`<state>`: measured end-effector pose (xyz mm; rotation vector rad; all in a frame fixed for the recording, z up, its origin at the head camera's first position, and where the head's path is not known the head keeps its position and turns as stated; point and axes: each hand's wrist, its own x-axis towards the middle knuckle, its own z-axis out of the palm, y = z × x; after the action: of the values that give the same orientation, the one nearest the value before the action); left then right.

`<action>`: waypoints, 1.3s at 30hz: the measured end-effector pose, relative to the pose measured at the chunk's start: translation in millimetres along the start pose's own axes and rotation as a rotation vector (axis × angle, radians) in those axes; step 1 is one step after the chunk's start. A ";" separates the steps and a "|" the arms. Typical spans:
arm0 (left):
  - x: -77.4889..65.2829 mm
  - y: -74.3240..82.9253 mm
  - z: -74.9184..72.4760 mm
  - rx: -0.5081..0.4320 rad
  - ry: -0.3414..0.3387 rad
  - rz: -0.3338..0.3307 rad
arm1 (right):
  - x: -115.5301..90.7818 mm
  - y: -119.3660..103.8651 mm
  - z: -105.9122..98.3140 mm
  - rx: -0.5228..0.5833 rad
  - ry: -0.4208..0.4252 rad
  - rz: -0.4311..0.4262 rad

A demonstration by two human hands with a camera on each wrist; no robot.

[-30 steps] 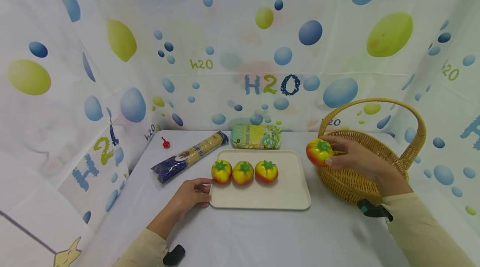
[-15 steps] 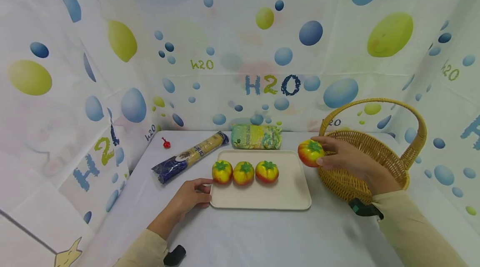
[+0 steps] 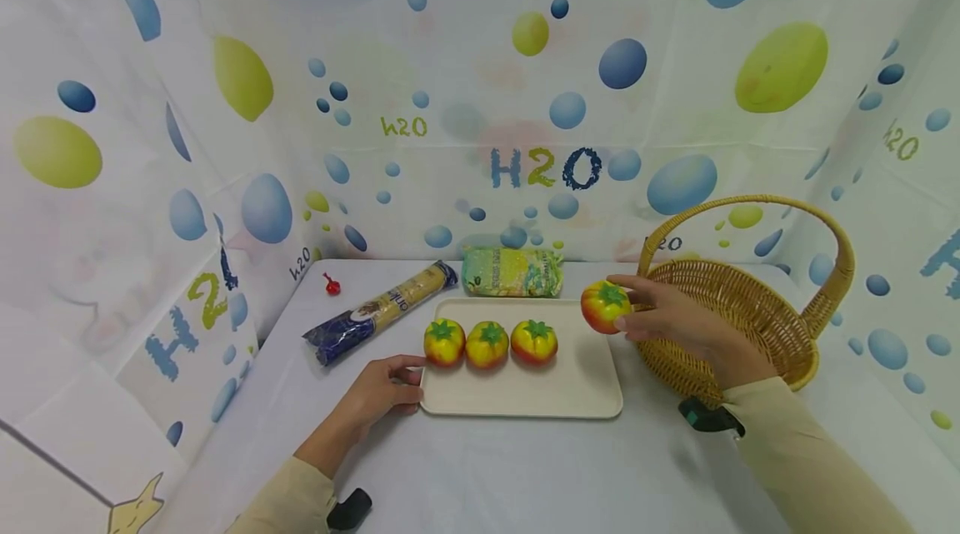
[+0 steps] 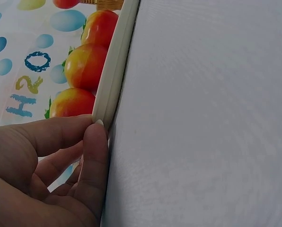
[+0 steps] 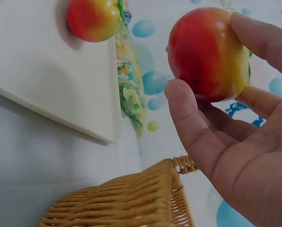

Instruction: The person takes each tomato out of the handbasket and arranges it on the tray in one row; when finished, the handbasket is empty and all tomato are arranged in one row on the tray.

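Observation:
My right hand holds a red-and-yellow persimmon with a green leafy top, above the right end of a cream tray. In the right wrist view, the thumb and fingers grip this persimmon around its sides. Three similar persimmons stand in a row on the tray: a left one, a middle one and a right one. At the tray's left edge, my left hand pinches the rim between thumb and fingers. The left wrist view shows that rim close up.
A wicker basket with a tall handle stands right of the tray, partly behind my right forearm. Behind the tray lies a green-yellow packet. A long blue-and-gold packet slants at the left, near a small red object.
My right hand has carried the persimmon leftward from the basket's edge to over the tray's right end. The left hand has stayed at the tray's rim.

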<state>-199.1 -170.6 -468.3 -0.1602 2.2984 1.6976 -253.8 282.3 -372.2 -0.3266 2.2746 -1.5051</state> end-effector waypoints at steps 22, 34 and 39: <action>-0.6 -0.2 0.0 -0.002 -0.002 -0.001 | 14.1 15.4 20.5 0.009 0.003 0.071; 0.2 -0.6 1.5 -0.002 0.016 -0.005 | 23.9 23.6 38.7 -0.001 0.015 0.123; -1.4 0.2 0.3 0.000 0.000 0.005 | 25.1 26.4 43.3 0.022 0.022 0.138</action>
<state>-197.8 -170.4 -467.8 -0.1550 2.3013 1.6996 -256.6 246.9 -416.2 -0.1436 2.2463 -1.4694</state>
